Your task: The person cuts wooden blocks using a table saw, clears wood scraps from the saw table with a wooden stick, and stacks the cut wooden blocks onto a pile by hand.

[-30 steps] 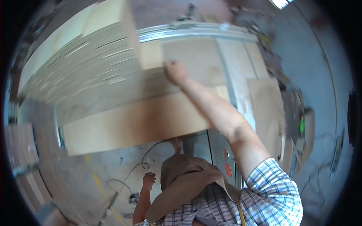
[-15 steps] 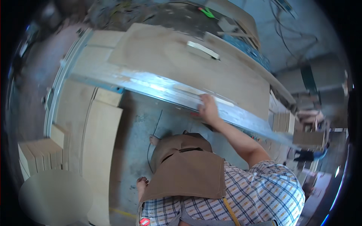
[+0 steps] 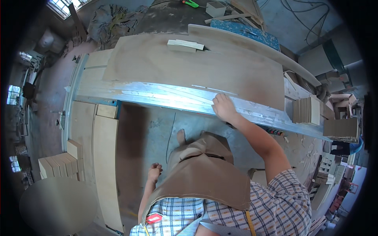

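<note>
My right hand rests on the shiny metal strip along the near edge of the workbench. Its fingers are bent and pressed together against the metal; whatever they may pinch is hidden beneath them. Just beyond the fingertips, a thin pale sliver lies by the edge of a wide brown board. My left hand hangs low beside the brown apron, fingers curled, with nothing visible in it. Farther back on the board sits a pale wooden block with a dark tip.
Stacked board pieces stand at the bench's right end, more at the left. A long pale panel runs down the left side. Behind the board are a raised curved panel and a blue speckled slab. A cable crosses the floor.
The view has shifted, with the block now farther left. My left hand has come forward beside the apron. My right hand stays at the metal strip, fingers now lower against it.
</note>
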